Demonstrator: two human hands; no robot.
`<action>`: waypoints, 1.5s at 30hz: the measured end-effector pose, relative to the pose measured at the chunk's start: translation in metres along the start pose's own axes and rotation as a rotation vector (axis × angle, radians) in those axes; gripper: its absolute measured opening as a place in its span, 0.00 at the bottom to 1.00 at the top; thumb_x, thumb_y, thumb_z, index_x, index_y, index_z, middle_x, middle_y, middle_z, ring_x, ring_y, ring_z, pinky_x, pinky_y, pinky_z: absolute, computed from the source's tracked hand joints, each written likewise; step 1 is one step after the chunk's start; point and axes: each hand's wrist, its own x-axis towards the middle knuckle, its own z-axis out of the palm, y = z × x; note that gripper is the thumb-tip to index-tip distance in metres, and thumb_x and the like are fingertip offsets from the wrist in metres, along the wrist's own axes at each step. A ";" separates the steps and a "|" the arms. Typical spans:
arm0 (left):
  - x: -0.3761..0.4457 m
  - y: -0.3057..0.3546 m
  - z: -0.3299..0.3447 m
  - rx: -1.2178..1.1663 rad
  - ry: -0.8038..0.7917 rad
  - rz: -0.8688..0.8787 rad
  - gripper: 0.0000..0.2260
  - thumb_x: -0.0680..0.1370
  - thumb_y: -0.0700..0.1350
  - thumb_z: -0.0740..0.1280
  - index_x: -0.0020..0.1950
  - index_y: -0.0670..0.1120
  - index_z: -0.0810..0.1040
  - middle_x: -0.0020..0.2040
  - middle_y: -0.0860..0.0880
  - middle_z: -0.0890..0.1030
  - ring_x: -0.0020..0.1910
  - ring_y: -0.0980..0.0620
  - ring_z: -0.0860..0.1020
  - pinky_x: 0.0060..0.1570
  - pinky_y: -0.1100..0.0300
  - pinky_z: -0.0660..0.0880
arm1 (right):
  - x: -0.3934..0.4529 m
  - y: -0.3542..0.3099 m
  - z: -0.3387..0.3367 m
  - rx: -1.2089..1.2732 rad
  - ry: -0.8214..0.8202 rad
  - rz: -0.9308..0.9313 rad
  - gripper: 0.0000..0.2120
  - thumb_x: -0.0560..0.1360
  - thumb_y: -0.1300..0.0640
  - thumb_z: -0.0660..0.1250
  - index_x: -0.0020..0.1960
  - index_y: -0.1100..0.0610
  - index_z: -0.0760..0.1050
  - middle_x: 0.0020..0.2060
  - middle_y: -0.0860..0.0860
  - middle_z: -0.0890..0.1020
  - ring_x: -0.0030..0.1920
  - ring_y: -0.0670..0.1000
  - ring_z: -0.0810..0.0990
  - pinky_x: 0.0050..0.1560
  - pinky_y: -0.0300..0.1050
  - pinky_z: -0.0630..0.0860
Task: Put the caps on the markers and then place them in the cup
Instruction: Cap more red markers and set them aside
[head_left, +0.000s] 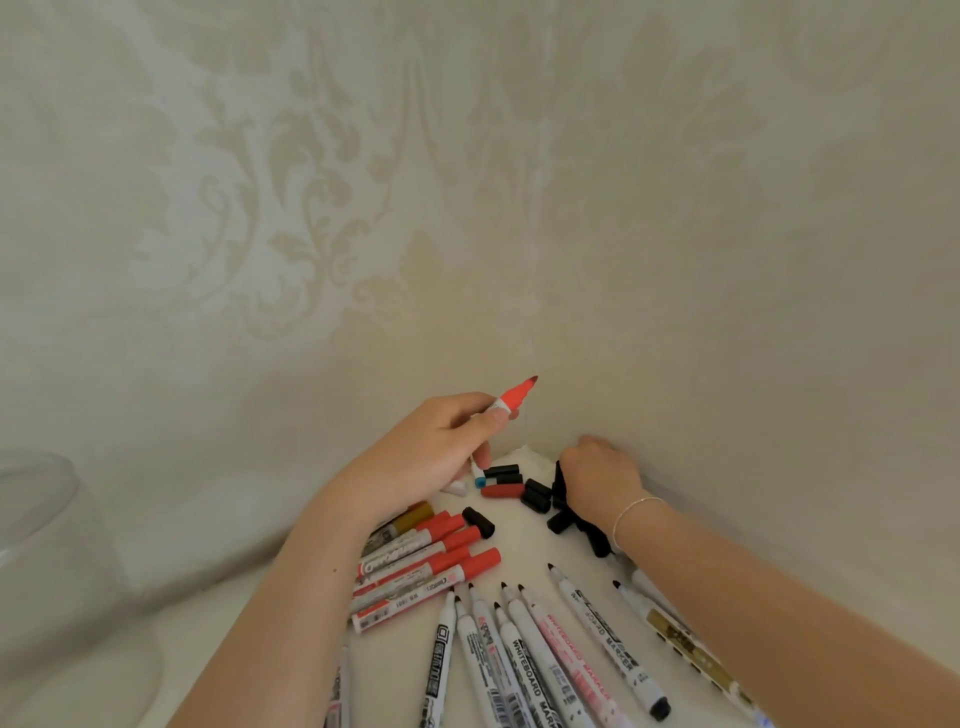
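Left hand (431, 457) grips an uncapped red marker (511, 397) above the table (524, 540). Right hand (602, 478) curls over black caps (537, 496) against the wall (727, 260); grip unclear. Glass cup (47, 525) far left, partly cropped.

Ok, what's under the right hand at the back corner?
Black caps poke out below the right hand near the wall. The hand covers whatever its fingers touch, so a grasp cannot be confirmed.
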 end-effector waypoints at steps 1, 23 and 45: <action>0.000 -0.001 0.000 0.015 -0.003 0.001 0.12 0.82 0.53 0.57 0.58 0.53 0.78 0.32 0.53 0.75 0.25 0.57 0.66 0.31 0.63 0.65 | 0.001 0.000 0.000 0.012 -0.009 -0.002 0.13 0.78 0.63 0.60 0.61 0.59 0.73 0.60 0.56 0.75 0.61 0.56 0.74 0.55 0.46 0.73; 0.002 -0.009 -0.008 0.146 0.026 -0.033 0.14 0.82 0.55 0.56 0.62 0.55 0.76 0.30 0.57 0.75 0.22 0.65 0.69 0.31 0.66 0.65 | -0.016 0.011 -0.087 1.918 0.128 0.042 0.08 0.75 0.67 0.61 0.43 0.64 0.79 0.39 0.58 0.80 0.32 0.48 0.72 0.33 0.38 0.70; 0.011 -0.009 0.004 0.247 0.251 0.040 0.12 0.81 0.54 0.58 0.47 0.51 0.77 0.32 0.50 0.76 0.22 0.61 0.73 0.23 0.72 0.66 | -0.038 -0.021 -0.092 1.787 0.067 -0.154 0.08 0.76 0.60 0.67 0.54 0.59 0.80 0.41 0.54 0.84 0.40 0.47 0.82 0.46 0.40 0.76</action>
